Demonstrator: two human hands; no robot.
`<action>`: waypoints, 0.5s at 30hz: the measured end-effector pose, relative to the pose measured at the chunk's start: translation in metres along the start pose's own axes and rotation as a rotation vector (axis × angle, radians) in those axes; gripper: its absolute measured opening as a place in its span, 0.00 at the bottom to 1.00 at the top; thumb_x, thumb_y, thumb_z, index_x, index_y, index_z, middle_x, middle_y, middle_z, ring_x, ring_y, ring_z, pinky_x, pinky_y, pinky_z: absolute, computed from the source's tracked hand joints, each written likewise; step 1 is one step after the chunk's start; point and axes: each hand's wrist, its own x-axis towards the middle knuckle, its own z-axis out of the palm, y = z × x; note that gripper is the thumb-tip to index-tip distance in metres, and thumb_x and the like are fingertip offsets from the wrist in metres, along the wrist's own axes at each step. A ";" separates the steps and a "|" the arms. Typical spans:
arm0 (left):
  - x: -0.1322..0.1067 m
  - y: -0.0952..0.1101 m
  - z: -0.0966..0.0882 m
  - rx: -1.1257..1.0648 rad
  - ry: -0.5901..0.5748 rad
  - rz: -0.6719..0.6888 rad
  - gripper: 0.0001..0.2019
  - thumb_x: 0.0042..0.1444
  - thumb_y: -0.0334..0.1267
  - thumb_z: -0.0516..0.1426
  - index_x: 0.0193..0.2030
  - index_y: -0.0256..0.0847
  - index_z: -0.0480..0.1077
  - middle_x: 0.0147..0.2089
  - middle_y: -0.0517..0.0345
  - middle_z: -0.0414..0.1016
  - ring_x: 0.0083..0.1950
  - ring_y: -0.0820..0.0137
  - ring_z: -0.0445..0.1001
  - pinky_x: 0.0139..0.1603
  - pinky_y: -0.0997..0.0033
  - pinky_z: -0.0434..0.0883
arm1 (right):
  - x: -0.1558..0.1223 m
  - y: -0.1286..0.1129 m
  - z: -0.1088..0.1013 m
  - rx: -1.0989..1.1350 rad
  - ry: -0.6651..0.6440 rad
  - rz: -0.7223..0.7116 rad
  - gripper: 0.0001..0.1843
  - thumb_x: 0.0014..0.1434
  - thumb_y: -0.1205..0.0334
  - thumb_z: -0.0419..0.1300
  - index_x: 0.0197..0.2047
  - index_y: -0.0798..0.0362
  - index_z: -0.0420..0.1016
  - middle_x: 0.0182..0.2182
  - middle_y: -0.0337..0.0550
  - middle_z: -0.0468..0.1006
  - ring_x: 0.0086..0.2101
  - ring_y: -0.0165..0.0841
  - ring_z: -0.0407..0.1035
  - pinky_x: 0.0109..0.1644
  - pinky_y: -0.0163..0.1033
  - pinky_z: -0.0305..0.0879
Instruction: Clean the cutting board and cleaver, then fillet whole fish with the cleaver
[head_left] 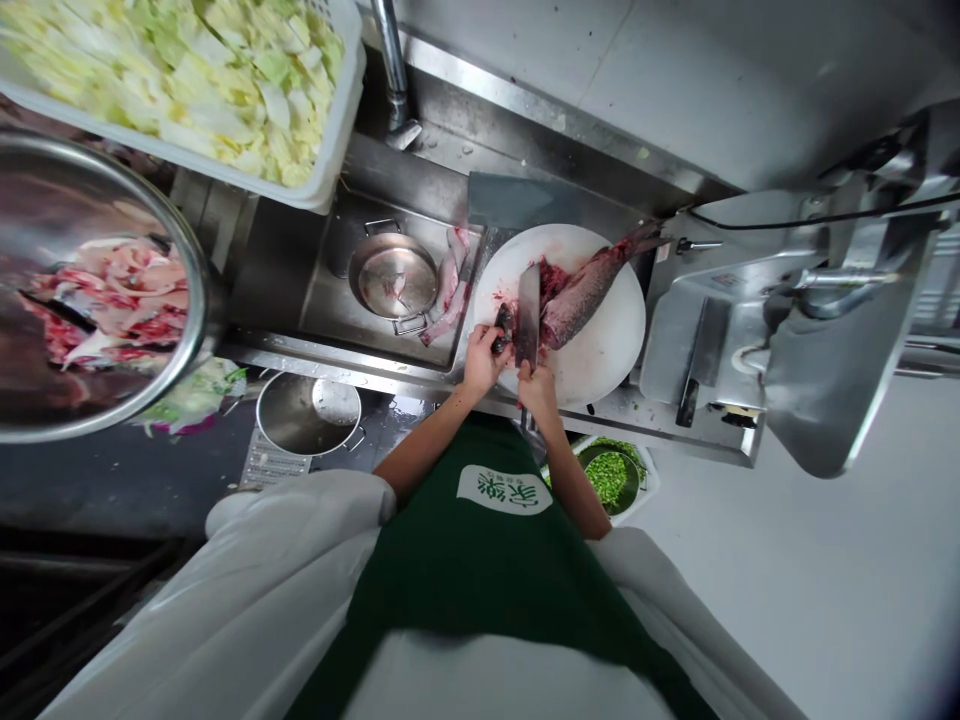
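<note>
My right hand (538, 388) is wrapped around the handle of a cleaver (529, 305), whose broad blade stands over a round white cutting board (604, 365). My left hand (484, 358) grips a small dark piece of fish (502, 330) at the left of the blade; its exact part is hard to make out. Just right of the blade lies a large headless fish (589, 290), its tail pointing to the upper right past the board's rim. Bloody scraps (553, 278) lie between the blade and the fish.
Left of the board, a sink holds a two-handled pan (394, 275) and fish strips (448, 285). Farther left are a cabbage basket (322, 190) and a steel bowl of cut flesh (199, 300). At right stands a metal slicer (832, 350) with a knife (705, 350) lying on it.
</note>
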 end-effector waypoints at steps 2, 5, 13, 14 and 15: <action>0.001 0.000 0.002 0.011 -0.005 0.002 0.09 0.58 0.33 0.64 0.44 0.48 0.72 0.45 0.54 0.69 0.48 0.62 0.73 0.53 0.57 0.77 | 0.015 -0.006 0.002 0.027 0.040 0.032 0.27 0.74 0.54 0.43 0.45 0.60 0.81 0.32 0.56 0.83 0.26 0.38 0.76 0.30 0.38 0.69; 0.001 0.000 0.005 0.020 0.014 0.002 0.10 0.57 0.31 0.63 0.44 0.47 0.71 0.46 0.53 0.68 0.48 0.61 0.73 0.53 0.55 0.76 | 0.036 -0.008 -0.005 0.034 0.083 0.028 0.25 0.74 0.54 0.44 0.44 0.60 0.80 0.33 0.54 0.84 0.24 0.34 0.73 0.27 0.36 0.65; 0.003 -0.001 0.000 -0.017 0.014 -0.020 0.09 0.55 0.31 0.64 0.42 0.44 0.71 0.44 0.54 0.68 0.45 0.64 0.73 0.49 0.61 0.75 | 0.030 -0.005 -0.032 -0.087 0.191 0.009 0.24 0.76 0.55 0.46 0.43 0.60 0.79 0.33 0.55 0.83 0.31 0.36 0.74 0.40 0.38 0.66; 0.004 -0.002 -0.002 -0.028 0.011 -0.032 0.08 0.56 0.32 0.64 0.42 0.43 0.72 0.44 0.54 0.68 0.44 0.64 0.73 0.48 0.61 0.75 | 0.024 -0.007 -0.030 -0.076 0.216 -0.003 0.24 0.76 0.55 0.45 0.44 0.59 0.78 0.35 0.56 0.83 0.33 0.37 0.75 0.41 0.39 0.67; 0.004 -0.002 -0.004 -0.036 0.005 -0.044 0.07 0.56 0.33 0.64 0.42 0.42 0.72 0.43 0.54 0.69 0.43 0.64 0.73 0.47 0.62 0.75 | 0.019 -0.008 -0.026 -0.068 0.243 -0.016 0.24 0.75 0.54 0.44 0.45 0.58 0.78 0.38 0.56 0.83 0.36 0.39 0.76 0.42 0.39 0.68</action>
